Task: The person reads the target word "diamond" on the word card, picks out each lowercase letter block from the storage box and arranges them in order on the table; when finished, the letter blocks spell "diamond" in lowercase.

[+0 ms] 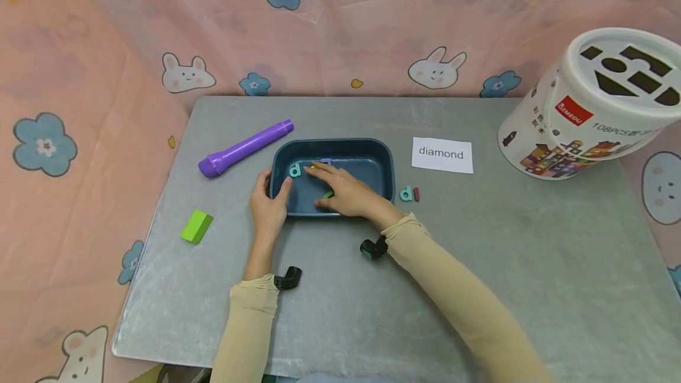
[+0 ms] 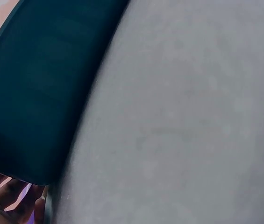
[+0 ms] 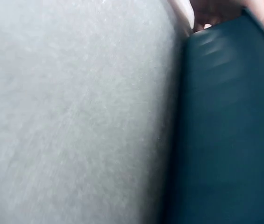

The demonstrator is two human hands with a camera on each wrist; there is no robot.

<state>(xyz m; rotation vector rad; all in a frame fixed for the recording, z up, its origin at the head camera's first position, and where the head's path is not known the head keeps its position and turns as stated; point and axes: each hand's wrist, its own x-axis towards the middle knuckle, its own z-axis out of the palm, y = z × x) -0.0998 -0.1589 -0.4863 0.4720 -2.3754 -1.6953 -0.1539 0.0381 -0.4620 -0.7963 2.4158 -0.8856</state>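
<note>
Green block [image 1: 196,227]: alone on the left of the table [image 1: 532,253], well apart from the left hand [image 1: 269,208]; bears no readable mark.
Purple tube [image 1: 245,149]: slants away to the right, with its thin end near the far left corner of the tray [image 1: 335,146].
Left hand: grips the tray at its left end, with fingers outside the wall and thumb inside.
Inner teal letter [image 1: 295,170]: lies in the tray's left end, between the left thumb and the fingertips of the right hand [image 1: 346,191], near both; reads "d".
Yellow piece [image 1: 313,166]: mostly hidden under the right fingertips; too covered to read.
Tray: stretches its long axis left to right, crosswise before both hands.
Lavender piece [image 1: 326,161]: in the tray, just beyond the right fingers; too small to read.
Green piece [image 1: 328,194]: in the tray under the right hand, near the thumb; partly covered.
Right hand: spread loosely over the tray, with no clear grip on any piece; nearer than the left to the green piece.
Outer teal letter [image 1: 406,194]: just right of the tray; reads "d".
Brown bar [image 1: 417,194]: right beside that "d"; cannot tell whether "i" or "l".
Card [image 1: 441,155]: reads "diamond".
Bucket [image 1: 585,105]: at far right; shows "ÖZMEDU" on red, "108PCS" and characters too small to read.
</note>
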